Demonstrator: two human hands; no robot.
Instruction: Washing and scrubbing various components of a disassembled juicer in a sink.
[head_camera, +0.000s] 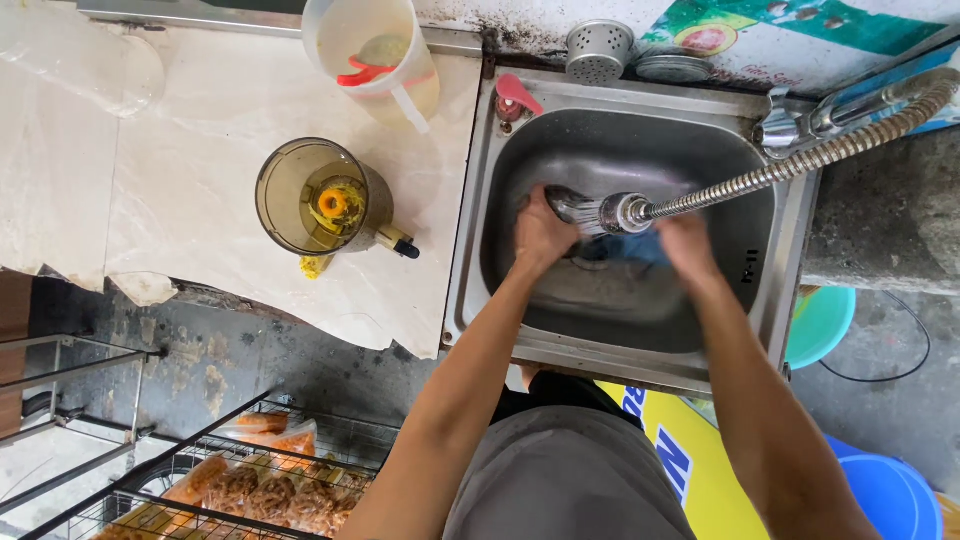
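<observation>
Rinsing in the metal sink (470, 250), the left hand (543, 232) and right hand (688, 245) hold a blue thing (625, 250) under the spray head (610, 212).

Both hands are held low inside the steel sink (470, 240); the left hand (543, 235) is placed beside the sprayer head (605, 213) of the flexible metal hose (800, 165); the right hand (688, 243) is set just under it; a blue item between them is barely seen; a smoked blender jar (320, 197) is stood on the marble counter (200, 120).
</observation>
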